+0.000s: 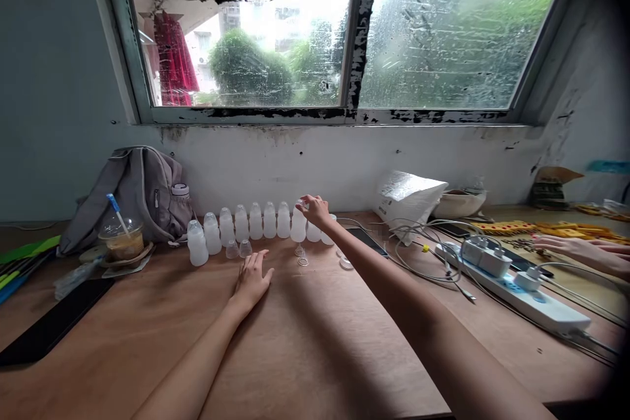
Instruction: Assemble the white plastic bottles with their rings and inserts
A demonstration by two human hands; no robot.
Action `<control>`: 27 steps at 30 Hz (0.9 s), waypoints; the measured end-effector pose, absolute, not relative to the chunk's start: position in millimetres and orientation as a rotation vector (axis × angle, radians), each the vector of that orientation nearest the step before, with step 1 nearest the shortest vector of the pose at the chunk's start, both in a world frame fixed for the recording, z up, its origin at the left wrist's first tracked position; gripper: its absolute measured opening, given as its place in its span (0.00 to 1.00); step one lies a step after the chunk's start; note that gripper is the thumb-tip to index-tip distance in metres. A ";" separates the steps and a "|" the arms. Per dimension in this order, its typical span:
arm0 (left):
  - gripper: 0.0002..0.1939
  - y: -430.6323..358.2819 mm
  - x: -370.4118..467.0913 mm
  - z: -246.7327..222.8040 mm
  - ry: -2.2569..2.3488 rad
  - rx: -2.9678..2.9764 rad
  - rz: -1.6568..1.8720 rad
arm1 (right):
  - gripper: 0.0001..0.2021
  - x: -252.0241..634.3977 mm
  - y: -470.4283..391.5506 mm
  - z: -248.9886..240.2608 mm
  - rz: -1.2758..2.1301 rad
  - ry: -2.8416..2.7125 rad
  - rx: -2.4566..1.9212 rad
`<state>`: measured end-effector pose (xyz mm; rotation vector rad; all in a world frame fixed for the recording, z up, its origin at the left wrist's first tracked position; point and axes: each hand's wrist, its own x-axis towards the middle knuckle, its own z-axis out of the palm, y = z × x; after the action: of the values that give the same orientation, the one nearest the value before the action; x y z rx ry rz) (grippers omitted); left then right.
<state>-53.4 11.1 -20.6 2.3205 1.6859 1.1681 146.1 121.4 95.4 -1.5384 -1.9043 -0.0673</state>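
Observation:
A row of frosted baby bottles [255,224], several of them topped with clear dome caps, runs along the back of the table. My right hand [315,209] reaches out to a bottle [298,230] standing slightly forward in the row, its fingers closed on the clear cap [300,204] at the top. On the tabletop my left hand [252,279] lies with fingers stretched out, holding nothing. Two loose clear caps [239,249] stand just beyond its fingertips. In front of the gripped bottle are small clear ring-shaped pieces [302,261]. White rings [346,263] lie partly behind my right forearm.
A grey backpack [140,193] and an iced drink cup [122,237] stand at the left, near a black flat slab [56,321]. Rightward are tangled cables [418,256], a power strip [516,289], a white package [411,200] and another person's hand [571,246].

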 end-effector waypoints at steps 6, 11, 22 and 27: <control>0.17 13.8 -61.6 -19.6 1.767 2.387 1.131 | 0.17 142.1 153.1 101.2 -0.009 -1.859 -1.649; 0.15 13.9 -63.7 -19.3 1.784 2.398 1.063 | 0.17 146.6 164.8 108.4 0.001 -1.826 -1.702; 0.13 13.4 -62.7 -19.4 1.805 2.390 0.999 | 0.17 144.9 168.1 95.6 -0.054 -1.912 -1.743; 0.13 13.3 -65.2 -18.8 1.816 2.396 1.000 | 0.16 138.0 169.3 81.7 -0.066 -1.973 -1.758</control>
<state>-65.2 13.3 -18.8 2.3957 1.8157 1.0005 138.0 169.3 81.7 -1.7580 -1.9733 -0.0658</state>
